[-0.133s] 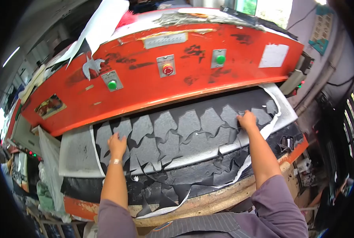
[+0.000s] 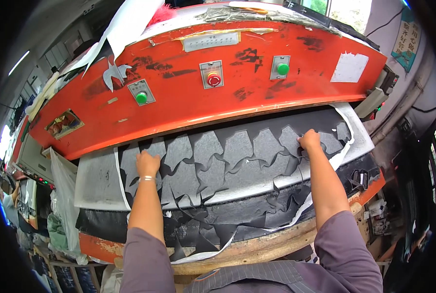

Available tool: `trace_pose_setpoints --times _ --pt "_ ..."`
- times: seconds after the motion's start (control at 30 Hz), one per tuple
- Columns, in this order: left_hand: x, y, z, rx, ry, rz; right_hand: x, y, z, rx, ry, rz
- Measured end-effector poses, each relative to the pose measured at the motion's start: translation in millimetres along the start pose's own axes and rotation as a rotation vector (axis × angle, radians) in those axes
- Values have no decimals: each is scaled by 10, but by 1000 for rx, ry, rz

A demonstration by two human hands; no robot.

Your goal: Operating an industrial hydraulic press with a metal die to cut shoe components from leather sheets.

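Observation:
A black sheet [image 2: 296, 120] with rows of cut-out shapes lies across a pale grey pad [image 2: 98, 181]. Ragged strips of the cut sheet hang over the pad's near edge, bordered by a white strip [image 2: 303, 209]. Toward the left, my left hand [image 2: 148, 164] is closed in a pinch on the black sheet's cut web; its fingertips are partly hidden. At the right, my right hand [image 2: 310, 140] pinches the same web between thumb and fingers. Between the hands, several grey cut pieces [image 2: 209, 146] show in the openings.
Beyond the pad rises a red machine beam [image 2: 179, 93] with green buttons [image 2: 283, 69] and a red knob [image 2: 213, 79]. A wooden rail [image 2: 257, 249] runs along the near edge. Clear plastic [image 2: 64, 195] hangs at the left. A small dark object [image 2: 359, 178] sits at the right.
The whole view has shifted slightly. My left hand sits a little farther from me over the sheet; my right hand keeps its place on the web.

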State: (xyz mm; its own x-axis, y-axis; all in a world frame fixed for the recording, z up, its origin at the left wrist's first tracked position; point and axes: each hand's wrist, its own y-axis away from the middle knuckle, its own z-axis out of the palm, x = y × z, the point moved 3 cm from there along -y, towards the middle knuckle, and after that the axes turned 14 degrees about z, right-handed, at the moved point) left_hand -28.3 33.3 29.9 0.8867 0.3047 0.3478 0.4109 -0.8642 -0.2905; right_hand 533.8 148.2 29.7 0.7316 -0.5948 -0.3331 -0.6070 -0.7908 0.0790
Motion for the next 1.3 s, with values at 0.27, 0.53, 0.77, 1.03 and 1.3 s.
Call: trace_pose_setpoints --times 0.27,0.53,0.77,1.03,1.3 --pt "352 284 267 -96 -277 244 156 8 107 -98 90 15" --pt "387 447 130 -180 -241 181 154 126 103 11 231 -256" --pt "328 879 92 -141 -271 243 609 56 214 164 109 -476" --pt "423 1510 10 -71 -278 212 1117 204 132 251 39 -612" --pt "486 2024 -16 -84 -223 129 1396 461 -39 97 -16 -489"
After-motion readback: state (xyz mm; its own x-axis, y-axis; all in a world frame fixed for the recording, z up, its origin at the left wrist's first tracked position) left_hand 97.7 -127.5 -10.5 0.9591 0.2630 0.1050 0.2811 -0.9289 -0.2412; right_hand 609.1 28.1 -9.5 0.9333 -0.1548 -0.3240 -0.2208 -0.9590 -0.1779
